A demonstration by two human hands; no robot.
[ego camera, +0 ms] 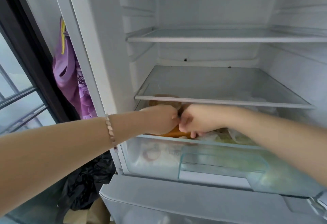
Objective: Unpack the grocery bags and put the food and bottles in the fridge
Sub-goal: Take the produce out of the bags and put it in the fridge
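Note:
The fridge stands open, and both my hands reach into the clear crisper drawer [152, 154] under the lower glass shelf [221, 102]. My left hand [159, 119], with a bead bracelet on its wrist, is curled into a fist, knuckle to knuckle with my right hand [196, 122]. The right fingers bend down onto an orange item [174, 133]. Brown round food [163, 102] lies just behind the hands. Clear plastic bags with pale green produce [231, 136] fill the drawer's right side. Anything held in either hand is hidden.
The upper glass shelf [212, 39] and the lower one carry nothing. A closed freezer drawer [177, 197] juts out below the crisper. A purple flowered cloth [70, 82] hangs left of the fridge, a black plastic bag [88, 179] lies on the floor, and a window [16, 91] is at far left.

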